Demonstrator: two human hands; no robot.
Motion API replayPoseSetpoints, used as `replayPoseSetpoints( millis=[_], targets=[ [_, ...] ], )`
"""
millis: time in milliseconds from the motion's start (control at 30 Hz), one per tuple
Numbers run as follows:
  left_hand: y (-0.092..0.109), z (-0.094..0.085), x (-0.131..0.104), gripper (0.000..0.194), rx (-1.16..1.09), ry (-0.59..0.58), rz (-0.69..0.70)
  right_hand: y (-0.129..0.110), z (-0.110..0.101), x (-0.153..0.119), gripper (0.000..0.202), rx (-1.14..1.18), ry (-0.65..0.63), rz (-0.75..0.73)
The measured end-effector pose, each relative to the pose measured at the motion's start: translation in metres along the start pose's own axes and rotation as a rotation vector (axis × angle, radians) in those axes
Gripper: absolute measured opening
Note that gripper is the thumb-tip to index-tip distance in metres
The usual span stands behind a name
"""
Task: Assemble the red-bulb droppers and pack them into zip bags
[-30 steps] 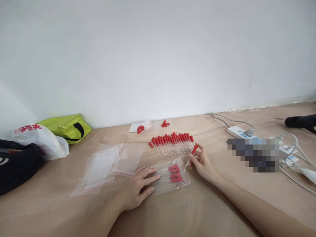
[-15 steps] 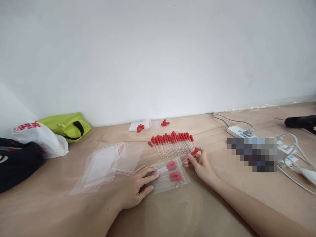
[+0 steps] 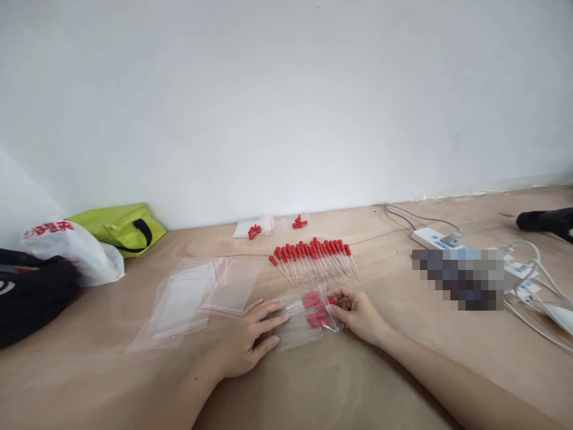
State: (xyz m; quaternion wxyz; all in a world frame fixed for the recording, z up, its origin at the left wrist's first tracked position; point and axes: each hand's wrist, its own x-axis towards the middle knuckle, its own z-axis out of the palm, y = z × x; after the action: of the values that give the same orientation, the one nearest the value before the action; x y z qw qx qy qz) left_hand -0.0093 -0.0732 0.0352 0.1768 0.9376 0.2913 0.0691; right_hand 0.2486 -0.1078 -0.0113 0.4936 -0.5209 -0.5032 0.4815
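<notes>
My left hand (image 3: 253,340) lies flat with fingers spread, its fingertips on the left end of a clear zip bag (image 3: 295,341). Inside that bag are several droppers (image 3: 317,319) with red rubber bulbs pointing right. At the bag's right end, my right hand (image 3: 358,310) pinches another dropper by its red bulb (image 3: 331,301); its clear tube appears to be within the bag's mouth. Just behind the bag is a row of loose red-bulbed droppers (image 3: 313,257), their clear stems pointing toward me.
Flat clear bags (image 3: 183,304) overlap on the wooden table to the left. Small bagged red bulbs (image 3: 254,231) lie near the wall. A yellow-green bag (image 3: 129,230), a white plastic bag (image 3: 89,257) and a dark bag (image 3: 36,298) stand far left; a power strip (image 3: 430,239) with cables lies right.
My right hand has moved left and nearer to me with the dropper, from beside the row to the bag's open end. My left hand has stayed in place.
</notes>
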Motion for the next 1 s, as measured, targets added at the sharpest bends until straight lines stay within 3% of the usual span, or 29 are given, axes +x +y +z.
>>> replayPoseSetpoints(
  millis=[200,400,533,700,900,1000],
  targets=[
    [0.002,-0.002,0.001,0.043,-0.012,-0.003,0.004,0.005,-0.001,0.006,0.021,-0.028,-0.060,0.051],
    [0.002,-0.002,0.000,0.042,-0.033,0.012,0.009,0.002,0.001,0.007,0.018,-0.167,-0.074,-0.073],
    [0.001,-0.001,-0.001,0.042,-0.026,0.001,0.002,-0.005,0.000,0.005,0.022,-0.144,-0.144,-0.067],
    [0.000,-0.001,-0.001,0.043,-0.016,-0.013,-0.002,-0.004,-0.005,0.010,0.033,-0.137,-0.021,0.024],
    [0.005,-0.008,0.001,0.041,-0.084,-0.037,-0.003,0.005,-0.005,0.015,0.025,-0.230,0.046,-0.069],
    [0.007,-0.007,0.001,0.039,-0.137,-0.025,0.001,0.003,-0.002,0.013,0.029,-0.112,-0.022,0.002]
  ],
)
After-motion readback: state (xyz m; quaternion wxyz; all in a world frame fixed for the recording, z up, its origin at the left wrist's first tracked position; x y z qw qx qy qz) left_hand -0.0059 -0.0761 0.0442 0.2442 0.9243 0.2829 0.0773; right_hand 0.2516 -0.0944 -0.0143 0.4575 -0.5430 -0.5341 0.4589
